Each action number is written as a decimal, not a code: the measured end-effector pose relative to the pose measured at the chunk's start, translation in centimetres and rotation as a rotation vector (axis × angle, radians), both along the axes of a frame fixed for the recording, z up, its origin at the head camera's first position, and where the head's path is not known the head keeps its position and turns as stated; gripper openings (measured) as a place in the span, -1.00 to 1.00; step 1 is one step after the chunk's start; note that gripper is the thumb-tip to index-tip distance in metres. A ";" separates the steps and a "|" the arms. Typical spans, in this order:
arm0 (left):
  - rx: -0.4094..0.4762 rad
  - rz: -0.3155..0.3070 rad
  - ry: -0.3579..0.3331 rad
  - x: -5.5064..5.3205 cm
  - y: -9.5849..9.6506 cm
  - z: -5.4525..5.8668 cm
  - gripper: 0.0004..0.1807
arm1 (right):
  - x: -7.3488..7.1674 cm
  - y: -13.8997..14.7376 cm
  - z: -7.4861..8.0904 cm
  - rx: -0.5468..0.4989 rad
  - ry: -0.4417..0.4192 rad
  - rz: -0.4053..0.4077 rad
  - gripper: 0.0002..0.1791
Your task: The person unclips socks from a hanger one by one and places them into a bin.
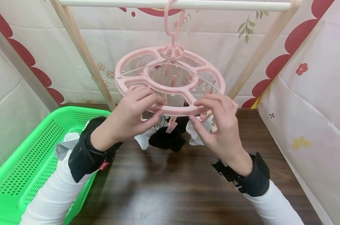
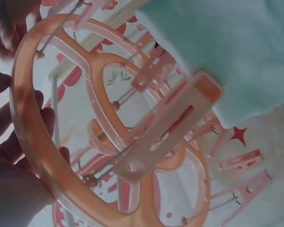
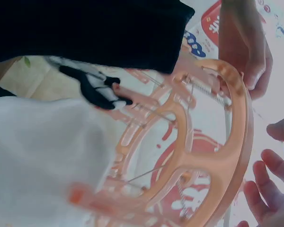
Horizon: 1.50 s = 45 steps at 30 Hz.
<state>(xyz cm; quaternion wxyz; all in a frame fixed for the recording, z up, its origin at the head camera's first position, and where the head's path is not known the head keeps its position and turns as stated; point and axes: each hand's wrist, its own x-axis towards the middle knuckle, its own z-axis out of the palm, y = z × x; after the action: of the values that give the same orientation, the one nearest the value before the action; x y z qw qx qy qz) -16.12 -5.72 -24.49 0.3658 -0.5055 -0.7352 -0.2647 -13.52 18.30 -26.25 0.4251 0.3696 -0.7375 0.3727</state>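
A round pink clip hanger [image 1: 178,111] hangs by its hook, tilted toward me. My left hand [image 1: 136,109] holds its near rim, fingers over the top and thumb below; in the left wrist view the fingertips show inside the ring. My right hand [image 1: 220,122] is at the rim's right side, fingers spread; the right wrist view shows its fingers [image 3: 267,189] just off the rim. Below hang a black sock [image 1: 167,139] at a pink clothespin [image 1: 172,124] and white socks [image 1: 197,132]. A pale green cloth [image 2: 236,52] hangs close to the left wrist camera.
The hook rests over a white bar [image 1: 229,5] between wooden posts [image 1: 82,47]. At the left a green basket [image 1: 26,147] stands on the dark wooden table [image 1: 164,193], with a grey and white sock [image 1: 66,147] by its rim. Printed cloth walls [image 1: 307,103] close in the back and sides.
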 end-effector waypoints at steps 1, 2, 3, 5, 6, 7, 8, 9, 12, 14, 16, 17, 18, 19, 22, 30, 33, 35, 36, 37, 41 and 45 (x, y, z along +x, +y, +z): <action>0.006 -0.013 -0.007 -0.1 -0.2 0.0 -0.84 | 0.1 0.3 -0.2 -0.019 -0.005 -0.005 -0.58; 0.012 -0.026 -0.017 -0.2 -0.3 0.0 -0.84 | 0.2 0.7 -0.4 -0.036 -0.011 -0.012 -0.58; 0.018 -0.036 -0.026 -0.3 -0.5 0.0 -0.85 | 0.3 1.1 -0.7 -0.045 -0.017 -0.018 -0.59; 0.040 -0.048 -0.037 -0.4 -0.8 -0.1 -0.87 | 0.5 1.8 -1.2 -0.048 -0.035 -0.028 -0.57; 0.056 -0.053 -0.043 -0.5 -1.0 -0.1 -0.87 | 0.5 2.2 -1.5 -0.043 -0.044 -0.036 -0.57; 0.077 -0.052 -0.046 -0.7 -1.1 -0.2 -0.87 | 0.6 2.5 -1.9 -0.035 -0.055 -0.045 -0.56; 0.103 -0.053 -0.048 -0.8 -1.3 -0.2 -0.87 | 0.6 2.9 -2.2 -0.030 -0.067 -0.048 -0.55; 0.130 -0.051 -0.049 -1.0 -1.4 -0.3 -0.87 | 0.6 3.2 -2.6 -0.022 -0.081 -0.050 -0.56; 0.203 -0.049 -0.058 -1.6 -1.8 -0.4 -0.86 | 0.6 3.8 -3.5 -0.005 -0.126 -0.043 -0.61; 0.236 -0.040 -0.065 -2.1 -2.1 -0.4 -0.85 | 0.5 4.1 -4.0 0.011 -0.155 -0.028 -0.66; 0.249 -0.022 -0.074 -2.5 -2.4 -0.5 -0.85 | 0.4 4.1 -4.4 0.038 -0.186 -0.013 -0.69; 0.254 -0.014 -0.079 -2.6 -2.6 -0.6 -0.86 | 0.4 4.1 -4.6 0.052 -0.201 -0.005 -0.69; 0.257 -0.005 -0.084 -2.8 -2.7 -0.7 -0.86 | 0.3 4.1 -4.8 0.065 -0.216 0.002 -0.68; 0.259 0.001 -0.088 -2.9 -2.8 -0.7 -0.85 | 0.3 4.1 -4.9 0.077 -0.230 0.010 -0.67; 0.266 0.013 -0.098 -3.3 -2.9 -1.0 -0.86 | 0.3 3.9 -5.6 0.103 -0.260 0.038 -0.62; 0.321 0.059 -0.057 -3.0 -2.5 -0.7 -0.84 | 0.6 3.5 -7.4 0.136 -0.352 0.095 -0.55; 0.370 0.058 -0.018 -2.6 -1.7 -0.2 -0.83 | 0.7 3.5 -7.9 0.143 -0.376 0.097 -0.57; 0.398 0.050 0.007 -2.3 -1.1 0.3 -0.83 | 0.8 3.5 -8.0 0.141 -0.383 0.102 -0.57; 0.411 0.049 0.023 -2.0 -0.7 0.6 -0.83 | 0.8 3.5 -8.1 0.135 -0.382 0.108 -0.57; 0.425 0.051 0.038 -1.7 -0.3 1.0 -0.83 | 0.9 3.4 -8.1 0.130 -0.381 0.115 -0.56; 0.467 0.053 0.094 0.0 1.3 2.4 -0.83 | 1.0 2.8 -7.9 0.098 -0.375 0.164 -0.49; 0.505 0.054 0.109 1.6 2.4 2.9 -0.82 | 1.2 1.6 -7.4 0.063 -0.408 0.201 -0.44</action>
<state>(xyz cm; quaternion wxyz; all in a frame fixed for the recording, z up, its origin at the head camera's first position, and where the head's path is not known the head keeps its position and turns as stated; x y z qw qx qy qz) -14.49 -3.29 -21.63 0.5267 -0.3917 -0.6382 -0.4023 -12.32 19.90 -33.67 0.2162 0.3713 -0.7790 0.4567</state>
